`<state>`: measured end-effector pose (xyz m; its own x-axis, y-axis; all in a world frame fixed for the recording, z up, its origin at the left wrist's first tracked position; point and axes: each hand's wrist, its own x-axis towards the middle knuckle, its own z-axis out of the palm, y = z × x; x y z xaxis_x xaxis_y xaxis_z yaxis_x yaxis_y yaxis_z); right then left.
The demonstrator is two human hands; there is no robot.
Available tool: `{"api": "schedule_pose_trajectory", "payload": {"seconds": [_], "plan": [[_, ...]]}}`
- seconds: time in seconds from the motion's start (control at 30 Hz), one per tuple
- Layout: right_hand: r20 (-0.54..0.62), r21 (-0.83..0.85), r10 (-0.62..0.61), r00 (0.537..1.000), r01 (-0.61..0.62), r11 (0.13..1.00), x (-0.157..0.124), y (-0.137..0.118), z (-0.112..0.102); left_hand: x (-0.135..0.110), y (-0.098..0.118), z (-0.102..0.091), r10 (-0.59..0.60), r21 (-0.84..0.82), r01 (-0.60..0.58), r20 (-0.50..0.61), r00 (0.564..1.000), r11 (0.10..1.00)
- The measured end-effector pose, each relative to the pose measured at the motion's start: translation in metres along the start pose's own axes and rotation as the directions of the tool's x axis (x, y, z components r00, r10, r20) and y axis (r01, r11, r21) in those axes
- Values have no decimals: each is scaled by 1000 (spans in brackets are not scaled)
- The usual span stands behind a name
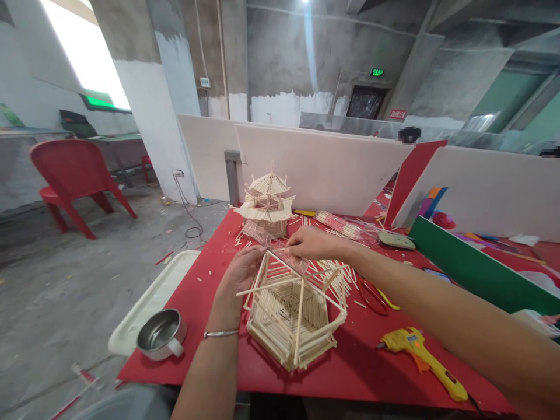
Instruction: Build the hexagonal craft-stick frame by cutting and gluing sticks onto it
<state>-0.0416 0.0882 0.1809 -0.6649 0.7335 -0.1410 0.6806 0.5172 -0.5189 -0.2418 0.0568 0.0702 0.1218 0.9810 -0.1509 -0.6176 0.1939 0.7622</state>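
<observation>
The scene is lit brightly and evenly. Strong glare is given off by a blown-out window (pixel 83 55) at ten o'clock, and a white streak is cast by a ceiling lamp (pixel 305 2) at twelve o'clock. Soft shadows are thrown under the stick model (pixel 294 309) on the red table (pixel 350 367). Straight lines are bent toward the edges by wide-angle distortion; the centre is kept sharp.

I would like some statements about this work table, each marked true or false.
1. Both hands touch the hexagonal stick frame. True.
2. The glue gun is blue. False: it is yellow.
3. A finished pagoda model stands behind the frame. True.
4. The metal cup sits on the red table. False: it sits on the white tray.
5. The left hand wears a bracelet at the wrist. True.
</observation>
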Motion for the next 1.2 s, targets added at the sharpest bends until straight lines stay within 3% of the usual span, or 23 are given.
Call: {"api": "schedule_pose_trajectory", "payload": {"seconds": [0.6, 0.73, 0.9, 1.03, 1.1, 1.2], "plan": [[0, 1, 33, 999, -33, 999, -1, -3, -1, 1, -1, -1, 7, 9, -7, -2, 1000, 1000], [-73, 45, 16, 997, -13, 999, -5, -5, -11, 0, 0, -1, 12, 30, -12, 12, 1000, 999], [-183, 280, 61, 981, -7, 960, -23, -11, -37, 0, 1, -4, 9, 63, -10, 10, 1000, 998], [-172, 547, 117, 978, -4, 837, -45, -15, -50, 1, 0, -4, 9, 75, -9, -3, 1000, 997], [-168, 555, 127, 977, -13, 832, -58, -13, -51, 0, 1, -3, 12, 78, -11, -7, 1000, 997], [-139, 358, 83, 987, -28, 933, -78, -7, -46, 0, 2, -2, 21, 85, -20, -7, 1000, 996]]}}
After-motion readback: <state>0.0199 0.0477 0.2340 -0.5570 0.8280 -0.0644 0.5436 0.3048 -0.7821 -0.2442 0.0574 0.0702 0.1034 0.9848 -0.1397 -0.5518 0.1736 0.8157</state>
